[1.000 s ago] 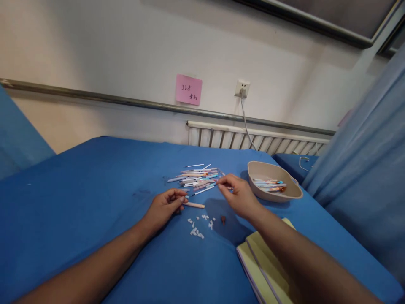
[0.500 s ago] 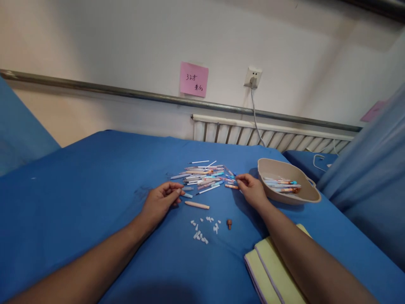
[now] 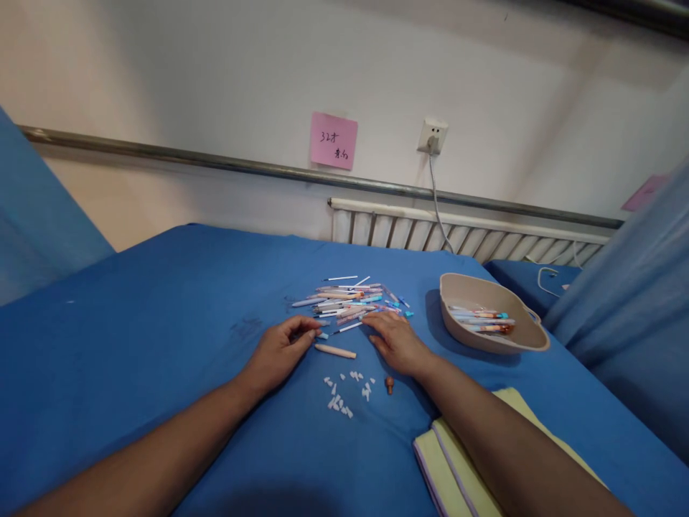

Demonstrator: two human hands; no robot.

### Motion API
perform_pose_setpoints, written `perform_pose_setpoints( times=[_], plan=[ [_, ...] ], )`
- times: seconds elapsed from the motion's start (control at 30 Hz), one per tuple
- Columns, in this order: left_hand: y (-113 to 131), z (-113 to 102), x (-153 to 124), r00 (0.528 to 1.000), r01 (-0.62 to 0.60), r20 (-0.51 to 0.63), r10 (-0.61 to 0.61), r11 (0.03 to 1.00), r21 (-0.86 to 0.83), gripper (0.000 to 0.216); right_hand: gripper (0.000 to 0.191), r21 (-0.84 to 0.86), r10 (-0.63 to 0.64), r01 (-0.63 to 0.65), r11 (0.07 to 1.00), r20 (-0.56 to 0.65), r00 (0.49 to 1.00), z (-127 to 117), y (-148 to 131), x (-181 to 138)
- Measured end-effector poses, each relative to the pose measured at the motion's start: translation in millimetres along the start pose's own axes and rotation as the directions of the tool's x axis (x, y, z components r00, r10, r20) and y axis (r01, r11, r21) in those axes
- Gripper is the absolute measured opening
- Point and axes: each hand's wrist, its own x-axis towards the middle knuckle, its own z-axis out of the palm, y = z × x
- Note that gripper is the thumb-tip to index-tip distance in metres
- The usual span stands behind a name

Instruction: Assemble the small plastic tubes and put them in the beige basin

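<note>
Pens everywhere here, and the pile (image 3: 344, 300) lies loose on the blue cloth (image 3: 226, 273), straight ahead of both hands. Light stuff, I'd say — slim, stiff plastic, smooth enough to roll or slide if nudged. The peach barrel (image 3: 335, 351) sits apart on the near side, all on its own, and the middle of its length looks the surest spot for a thumb-and-finger pinch. The white refill (image 3: 347, 328) beside the right fingertips is thinner, likely a bit bendy, so better taken well away from its dark tip. And those white bits (image 3: 339, 406) nearer the viewer — tiny, probably almost weightless, fingertip work only, easily scattered by a sleeve or a careless palm.

Now the hands! The left hand (image 3: 285, 348) rests low at the pile's near-left corner, wrist on the cloth side, thumb and forefinger close together right at a pale blue piece (image 3: 324, 335); whether they grip it or merely touch it, I cannot tell. The right hand (image 3: 397, 343) comes in palm down over the pile's near-right edge, fingers loosely stretched and the thumb standing off, with no hold on anything that shows. Its forearm slants in above the folded yellow towel (image 3: 457, 459), the brown piece (image 3: 389, 385) just nearer than the hand, the basket (image 3: 463, 337) of pens well off to the right
</note>
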Motion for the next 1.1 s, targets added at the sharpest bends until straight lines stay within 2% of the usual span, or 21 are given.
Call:
perform_pose_setpoints(
  times=[0.13, 0.27, 0.47, 0.67, 0.77, 0.87, 1.0, 1.1],
  plan=[
    [-5.7, -3.1, 5.5, 0.997, 0.006, -0.083, -0.009, 0.999, -0.037, 0.028, 0.039, 0.0, -0.043, 0.043, 0.999, 0.023, 0.999, -0.6, -4.1, 1.1],
    [-12.2, -7.9, 12.5, 0.982, 0.024, -0.181, -0.048, 0.992, -0.128, 0.028, 0.038, -0.026, -0.021, 0.021, 0.999, 0.009, 1.0, -0.5, -5.5, 1.5],
    [-14.9, -11.0, 16.5, 0.97, 0.077, -0.207, -0.124, 0.972, -0.222, 0.028, 0.037, -0.03, -0.026, 0.026, 0.999, 0.01, 1.0, -0.1, -5.8, 0.2],
    [-23.9, -11.9, 18.8, 0.969, 0.051, -0.232, -0.081, 0.99, -0.13, 0.028, 0.035, -0.002, -0.033, 0.033, 0.999, 0.022, 0.999, 0.7, -7.8, -0.4],
    [-23.7, -12.7, 18.4, 0.974, 0.049, -0.22, -0.056, 0.998, -0.038, 0.025, 0.032, -0.01, 0.005, -0.006, 1.0, -0.043, 0.999, 1.0, -8.2, 1.1],
    [-18.7, -12.5, 16.9, 0.98, 0.04, -0.198, -0.033, 0.999, 0.029, 0.022, 0.037, -0.043, 0.046, -0.052, 0.998, -0.123, 0.991, 2.1, -9.0, 7.6],
    [-13.8, -11.5, 15.4, 0.98, 0.041, -0.198, -0.032, 0.998, 0.041, 0.02, 0.041, -0.078, 0.053, -0.06, 0.995, -0.078, 0.995, 5.9, -8.8, 21.2],
    [-14.5, -11.3, 15.2, 0.981, 0.038, -0.193, -0.031, 0.999, 0.03, 0.02, 0.038, -0.089, 0.049, -0.054, 0.995, -0.056, 0.997, 9.1, -7.3, 27.0]
  ],
)
